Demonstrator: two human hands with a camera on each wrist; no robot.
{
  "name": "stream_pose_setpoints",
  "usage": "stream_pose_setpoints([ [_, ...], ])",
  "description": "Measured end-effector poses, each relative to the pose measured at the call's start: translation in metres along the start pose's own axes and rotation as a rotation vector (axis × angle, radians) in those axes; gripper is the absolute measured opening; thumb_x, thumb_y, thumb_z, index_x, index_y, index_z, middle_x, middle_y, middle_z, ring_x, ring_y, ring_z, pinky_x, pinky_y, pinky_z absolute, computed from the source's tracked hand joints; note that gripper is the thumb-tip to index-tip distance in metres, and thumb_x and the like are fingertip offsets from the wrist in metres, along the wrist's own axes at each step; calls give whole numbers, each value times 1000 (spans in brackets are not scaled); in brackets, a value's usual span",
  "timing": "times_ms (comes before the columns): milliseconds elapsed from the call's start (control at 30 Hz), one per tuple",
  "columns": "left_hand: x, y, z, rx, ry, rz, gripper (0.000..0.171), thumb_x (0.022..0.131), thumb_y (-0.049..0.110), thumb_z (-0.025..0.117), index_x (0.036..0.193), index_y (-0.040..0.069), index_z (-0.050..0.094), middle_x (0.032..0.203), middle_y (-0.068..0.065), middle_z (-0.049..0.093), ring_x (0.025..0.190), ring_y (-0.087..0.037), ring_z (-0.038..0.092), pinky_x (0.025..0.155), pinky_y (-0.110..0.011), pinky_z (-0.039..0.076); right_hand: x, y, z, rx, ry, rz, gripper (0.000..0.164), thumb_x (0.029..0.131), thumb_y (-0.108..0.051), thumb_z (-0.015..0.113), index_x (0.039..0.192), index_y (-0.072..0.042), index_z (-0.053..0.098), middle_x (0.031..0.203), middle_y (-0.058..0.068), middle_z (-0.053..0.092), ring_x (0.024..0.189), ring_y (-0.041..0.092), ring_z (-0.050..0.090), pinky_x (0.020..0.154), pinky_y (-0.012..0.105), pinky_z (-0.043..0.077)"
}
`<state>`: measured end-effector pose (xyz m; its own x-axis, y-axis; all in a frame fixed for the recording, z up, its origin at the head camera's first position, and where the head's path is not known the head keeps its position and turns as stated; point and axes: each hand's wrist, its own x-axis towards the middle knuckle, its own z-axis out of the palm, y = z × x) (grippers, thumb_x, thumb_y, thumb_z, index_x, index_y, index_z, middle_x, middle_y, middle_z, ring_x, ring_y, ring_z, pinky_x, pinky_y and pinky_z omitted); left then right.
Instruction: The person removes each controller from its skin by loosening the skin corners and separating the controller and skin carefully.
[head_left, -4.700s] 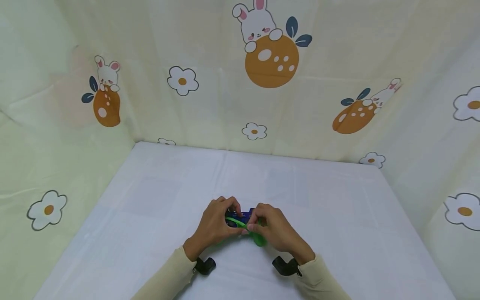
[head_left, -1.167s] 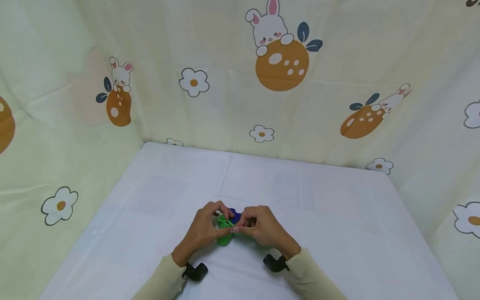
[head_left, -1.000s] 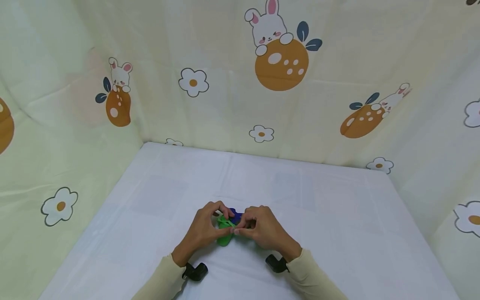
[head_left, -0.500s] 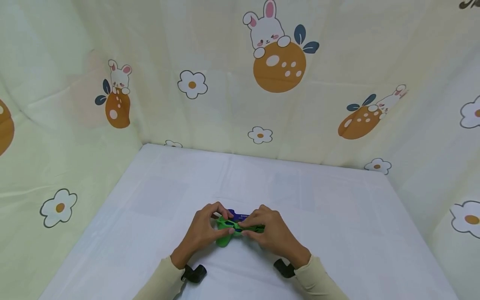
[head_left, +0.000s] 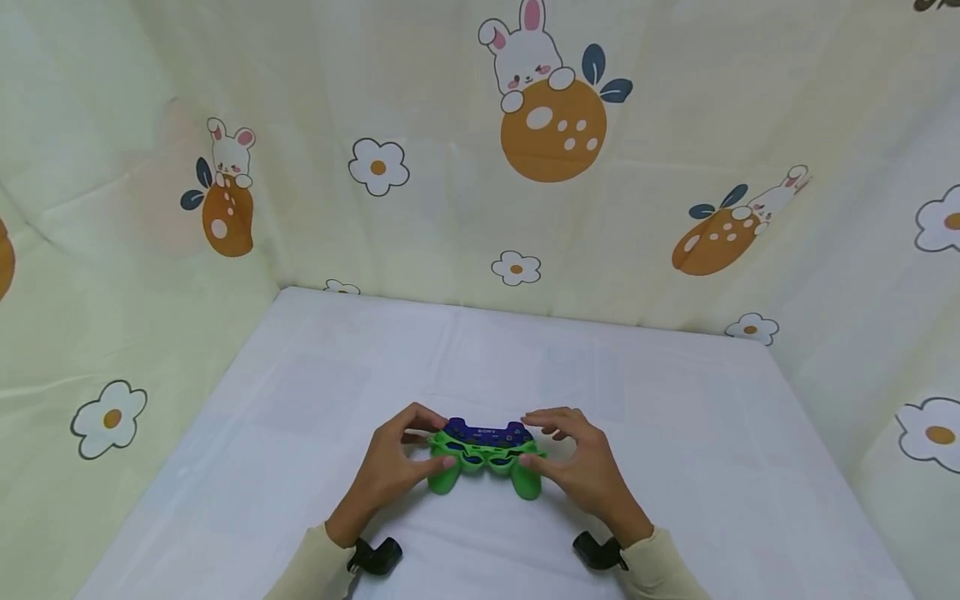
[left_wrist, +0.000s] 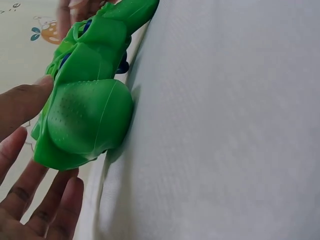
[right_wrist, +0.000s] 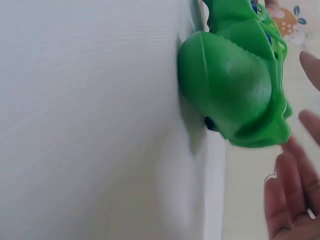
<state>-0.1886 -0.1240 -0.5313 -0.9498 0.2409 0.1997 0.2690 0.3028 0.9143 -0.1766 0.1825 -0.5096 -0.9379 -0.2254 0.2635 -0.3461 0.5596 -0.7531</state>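
A blue game controller (head_left: 489, 435) marked SONY lies on the table with a green sleeve (head_left: 446, 477) over its near part and both handles. Blue top face and shoulder buttons show past the sleeve's edge. My left hand (head_left: 393, 454) holds the left end lightly, thumb on the green and index fingertip at the far corner. In the left wrist view that thumb (left_wrist: 35, 95) lies against the sleeve, with the other fingers extended behind. My right hand (head_left: 588, 458) is spread around the right end. Its fingers (right_wrist: 290, 190) are loose, and a gap shows beside the sleeve in the right wrist view.
A white cloth covers the table (head_left: 637, 392). Behind and at both sides hangs a cream curtain (head_left: 442, 100) printed with rabbits, oranges and flowers. A black wrist camera (head_left: 377, 557) sits on the left wrist and another black camera (head_left: 598, 550) on the right.
Both hands worked close together at the sleeve's edge, moving from the right side to the left, then the middle. Now they have spread apart, uncovering the whole controller. The right hand has loosened.
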Motion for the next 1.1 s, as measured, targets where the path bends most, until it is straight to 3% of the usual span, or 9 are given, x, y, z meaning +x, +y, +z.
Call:
stream_pose_setpoints([
  [167,-2,-1,1,11,-19,-31,62,74,23,99,125,23,64,126,4,71,117,-20,68,101,-38,59,-6,11,-2,42,-96,128,85,77,-38,97,152,-29,57,148,-2,63,119,20,65,100,43,57],
  [267,-1,1,3,23,-37,-41,69,71,19,101,128,24,62,129,4,67,119,-19,66,101,-36,58,-8,14,2,71,-139,176,91,73,-36,99,154,-28,56,145,1,65,116,19,67,99,36,57],
  [467,0,2,8,48,-4,-31,69,69,12,101,125,24,63,124,5,67,116,-16,65,98,-37,59,-9,13,8,106,-79,242,74,70,-25,101,137,-28,69,125,-1,75,107,16,69,92,28,58],
  [767,0,3,8,28,28,-40,66,68,8,101,120,25,64,115,3,69,107,-17,67,91,-31,60,-8,13,10,189,2,349,53,67,-21,103,112,-16,74,112,4,78,93,15,73,85,24,60],
  [1100,8,0,6,28,-10,-60,57,68,11,101,111,24,66,98,0,64,93,-17,62,78,-29,57,-3,18,7,231,-34,330,48,68,-19,102,102,-12,70,100,7,75,89,17,71,80,24,60],
])
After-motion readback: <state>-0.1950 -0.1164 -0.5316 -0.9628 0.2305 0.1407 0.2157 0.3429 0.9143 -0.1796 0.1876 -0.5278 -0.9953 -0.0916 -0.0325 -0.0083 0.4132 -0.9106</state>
